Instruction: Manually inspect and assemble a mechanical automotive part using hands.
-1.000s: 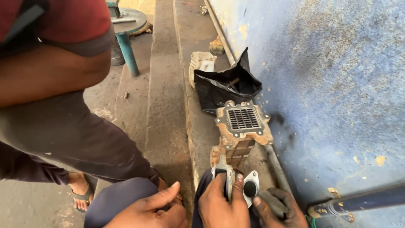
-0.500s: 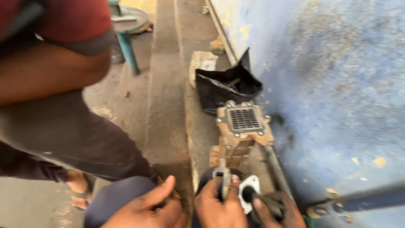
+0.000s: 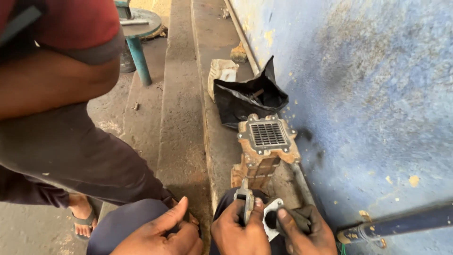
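Hardly anything had shifted since the earlier frame; both hands kept to the bottom edge of the frame, and the white plate (image 3: 272, 222) sat a touch lower and closer in between them; view steadier.

Left hand (image 3: 237, 230), bottom centre, closed round a grey metal piece (image 3: 245, 197) standing upright out of the fist; right hand (image 3: 304, 229), just beside it, closed on the white plate, thumb pressed by its round hole, something dark in the palm that I could not make out.

Third hand (image 3: 163, 231), bottom left of centre, lay loosely curled on a blue-trousered knee; whose it was I could not tell.

Rusty housing (image 3: 257, 163) with a grille (image 3: 267, 134) on top stood on the concrete ledge (image 3: 214, 156), just above the hands, against the blue wall (image 3: 368, 94); black bag (image 3: 247, 97) beyond it; a co-worker's sandalled foot (image 3: 84, 219) at lower left.

Judged progress: early to middling; plate and grey piece both in hand, neither touching the housing; nothing yet joined, so all fitting appeared left to do.
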